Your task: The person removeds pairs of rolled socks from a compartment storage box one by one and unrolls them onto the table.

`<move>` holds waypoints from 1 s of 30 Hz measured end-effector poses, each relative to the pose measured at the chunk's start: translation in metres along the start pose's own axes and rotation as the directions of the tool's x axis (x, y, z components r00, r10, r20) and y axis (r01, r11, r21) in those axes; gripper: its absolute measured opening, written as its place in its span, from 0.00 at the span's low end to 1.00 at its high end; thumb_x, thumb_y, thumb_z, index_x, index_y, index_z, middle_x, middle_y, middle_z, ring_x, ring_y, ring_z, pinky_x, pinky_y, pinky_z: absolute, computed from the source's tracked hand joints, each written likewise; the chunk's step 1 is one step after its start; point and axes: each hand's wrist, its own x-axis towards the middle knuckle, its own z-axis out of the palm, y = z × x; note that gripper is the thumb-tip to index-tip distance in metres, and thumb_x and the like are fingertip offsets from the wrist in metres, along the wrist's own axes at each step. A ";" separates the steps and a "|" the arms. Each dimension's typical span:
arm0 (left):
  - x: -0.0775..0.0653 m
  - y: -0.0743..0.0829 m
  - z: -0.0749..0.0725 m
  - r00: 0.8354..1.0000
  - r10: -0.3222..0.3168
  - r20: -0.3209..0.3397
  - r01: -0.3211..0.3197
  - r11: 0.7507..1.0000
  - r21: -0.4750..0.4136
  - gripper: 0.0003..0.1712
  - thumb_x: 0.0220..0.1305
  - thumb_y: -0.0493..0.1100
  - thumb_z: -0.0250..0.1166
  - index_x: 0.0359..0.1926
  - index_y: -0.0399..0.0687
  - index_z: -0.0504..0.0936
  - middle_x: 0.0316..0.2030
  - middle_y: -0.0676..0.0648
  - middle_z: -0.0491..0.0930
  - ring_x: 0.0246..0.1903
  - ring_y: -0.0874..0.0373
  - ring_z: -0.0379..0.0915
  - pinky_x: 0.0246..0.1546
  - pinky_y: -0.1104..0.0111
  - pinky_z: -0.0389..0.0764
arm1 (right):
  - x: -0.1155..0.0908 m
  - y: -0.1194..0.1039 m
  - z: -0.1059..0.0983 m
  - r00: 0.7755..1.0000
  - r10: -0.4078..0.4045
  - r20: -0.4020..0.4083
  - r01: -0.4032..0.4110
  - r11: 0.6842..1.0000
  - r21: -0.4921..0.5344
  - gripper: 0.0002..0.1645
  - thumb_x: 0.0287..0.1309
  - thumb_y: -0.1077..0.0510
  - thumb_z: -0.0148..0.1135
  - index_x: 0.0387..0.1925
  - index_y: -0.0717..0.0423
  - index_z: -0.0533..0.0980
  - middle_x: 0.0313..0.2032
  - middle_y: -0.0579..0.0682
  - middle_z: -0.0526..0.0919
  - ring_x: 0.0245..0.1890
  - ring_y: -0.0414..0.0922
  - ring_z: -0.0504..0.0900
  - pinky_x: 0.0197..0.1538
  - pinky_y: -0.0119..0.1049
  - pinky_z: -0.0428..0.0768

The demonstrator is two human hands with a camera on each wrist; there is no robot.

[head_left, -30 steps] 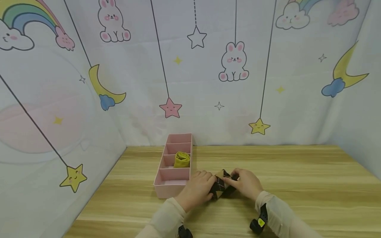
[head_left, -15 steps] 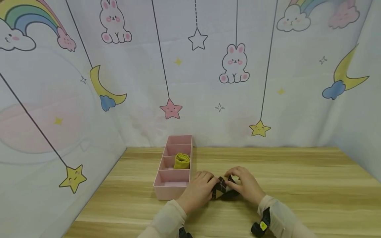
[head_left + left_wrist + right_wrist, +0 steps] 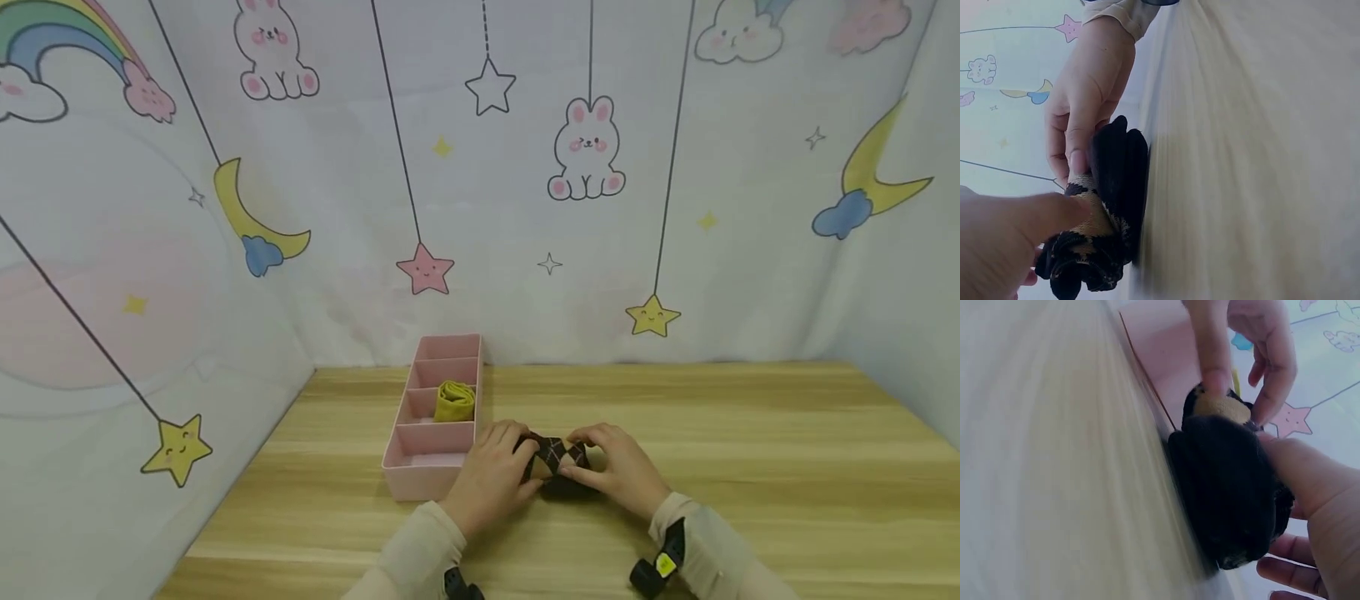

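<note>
A black and tan argyle sock (image 3: 552, 455), partly rolled up, lies on the table between the two hands. My left hand (image 3: 491, 475) grips the roll at its left end, thumb on the near side and fingers over the far side. At the other end my right hand (image 3: 624, 471) pinches the sock between thumb and fingers. In the left wrist view the rolled end (image 3: 1085, 262) shows coiled layers beside the left thumb. A plain black part of the sock (image 3: 1229, 487) lies flat against the table in the right wrist view.
Just left of the hands stands a pink divided box (image 3: 429, 483) with several compartments in a row. One compartment holds a rolled yellow cloth item (image 3: 454, 402). A printed curtain (image 3: 510, 192) hangs behind the wooden table (image 3: 712, 433).
The sock has turned from slanted to lying more across between the hands. The right fingers have shifted their hold on its right end, and the left hand stays around the left end.
</note>
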 end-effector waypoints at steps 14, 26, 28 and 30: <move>-0.001 -0.001 0.002 0.999 -0.023 -0.032 0.024 0.999 0.046 0.20 0.46 0.48 0.73 0.41 0.51 0.78 0.45 0.48 0.76 0.52 0.53 0.73 0.59 0.60 0.72 | -0.005 -0.019 0.010 0.998 -0.001 -0.060 -0.004 0.997 -0.080 0.24 0.48 0.46 0.72 0.45 0.53 0.79 0.40 0.48 0.84 0.43 0.46 0.81 0.48 0.45 0.79; -0.011 0.005 -0.001 0.987 0.049 -0.156 -0.055 0.998 -0.038 0.16 0.48 0.52 0.74 0.35 0.55 0.79 0.35 0.55 0.75 0.41 0.59 0.72 0.48 0.64 0.75 | -0.003 -0.021 0.014 0.998 0.041 -0.052 -0.046 0.995 -0.092 0.22 0.49 0.46 0.71 0.45 0.51 0.79 0.39 0.47 0.84 0.43 0.46 0.81 0.48 0.45 0.79; -0.013 0.006 -0.001 0.986 0.056 -0.155 -0.063 0.997 -0.040 0.16 0.48 0.53 0.74 0.35 0.55 0.79 0.34 0.56 0.75 0.39 0.60 0.72 0.45 0.67 0.73 | -0.003 -0.019 0.013 0.998 0.034 -0.056 -0.040 0.994 -0.104 0.24 0.48 0.46 0.72 0.45 0.52 0.79 0.39 0.47 0.84 0.42 0.46 0.81 0.47 0.45 0.78; -0.015 0.008 -0.001 0.987 0.062 -0.149 -0.069 0.997 -0.042 0.18 0.48 0.55 0.74 0.37 0.55 0.79 0.34 0.56 0.75 0.37 0.61 0.71 0.43 0.68 0.73 | -0.002 -0.018 0.012 0.998 0.036 -0.055 -0.042 0.992 -0.117 0.25 0.46 0.46 0.74 0.45 0.52 0.79 0.39 0.47 0.84 0.42 0.46 0.80 0.47 0.45 0.78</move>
